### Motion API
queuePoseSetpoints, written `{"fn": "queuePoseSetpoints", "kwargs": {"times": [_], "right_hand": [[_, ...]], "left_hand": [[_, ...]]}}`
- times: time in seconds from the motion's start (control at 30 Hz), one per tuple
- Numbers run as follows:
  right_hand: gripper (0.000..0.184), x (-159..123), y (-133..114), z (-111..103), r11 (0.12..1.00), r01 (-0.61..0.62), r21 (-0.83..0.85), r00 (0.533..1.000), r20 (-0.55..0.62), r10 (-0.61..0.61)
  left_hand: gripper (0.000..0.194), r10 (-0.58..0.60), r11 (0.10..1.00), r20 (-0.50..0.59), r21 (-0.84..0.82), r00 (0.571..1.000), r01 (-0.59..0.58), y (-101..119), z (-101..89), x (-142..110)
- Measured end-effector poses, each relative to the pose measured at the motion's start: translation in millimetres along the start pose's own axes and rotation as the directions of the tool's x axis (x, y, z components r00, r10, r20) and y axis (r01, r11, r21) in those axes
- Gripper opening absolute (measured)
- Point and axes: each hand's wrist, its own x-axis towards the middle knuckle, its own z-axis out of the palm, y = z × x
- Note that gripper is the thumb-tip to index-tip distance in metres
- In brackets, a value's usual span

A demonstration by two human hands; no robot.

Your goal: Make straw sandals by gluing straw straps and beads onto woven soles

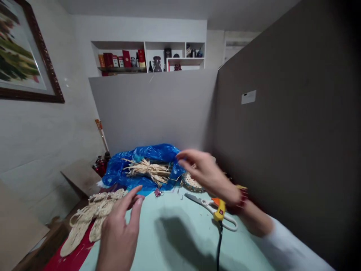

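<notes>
My right hand (204, 171) stretches forward over the table, fingers slightly curled and apart, its tips at the edge of a blue plastic bag (143, 165). A bundle of dry straw (148, 170) lies on that bag. My left hand (120, 233) hovers low at the near left, fingers extended, holding nothing, close to a braided straw piece (90, 218). A round woven straw disc (191, 183) lies partly hidden under my right hand.
Scissors with white handles (210, 206) and a yellow glue gun (220, 211) with a black cord lie on the pale green table (175, 241). Grey partition boards stand behind and to the right. A red cloth (70, 259) covers the left corner. Shelves hold boxes and vases.
</notes>
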Motion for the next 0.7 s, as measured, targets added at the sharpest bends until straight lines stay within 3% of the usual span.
{"fn": "queuePoseSetpoints", "kwargs": {"times": [0.13, 0.3, 0.53, 0.7], "right_hand": [[0.026, 25, -6, 28, 0.997, 0.044, -0.056, 0.981, 0.191, -0.032], [0.027, 58, -3, 66, 0.990, 0.075, -0.122, 0.953, 0.302, -0.035], [0.027, 72, 5, 92, 0.979, 0.129, -0.157, 0.935, 0.348, -0.068], [0.028, 84, -5, 112, 0.974, 0.149, -0.169, 0.941, 0.326, -0.087]], "left_hand": [[0.017, 0.006, 0.973, 0.235, 0.222, 0.972, -0.059, -24, 56.4, 30], [0.027, 0.019, 0.902, 0.341, 0.400, 0.940, -0.164, -50, 109.0, 30], [0.031, 0.074, 0.866, 0.370, 0.436, 0.926, -0.243, -58, 135.9, 35], [0.027, 0.137, 0.918, 0.389, 0.296, 0.911, -0.265, -64, 143.3, 42]]}}
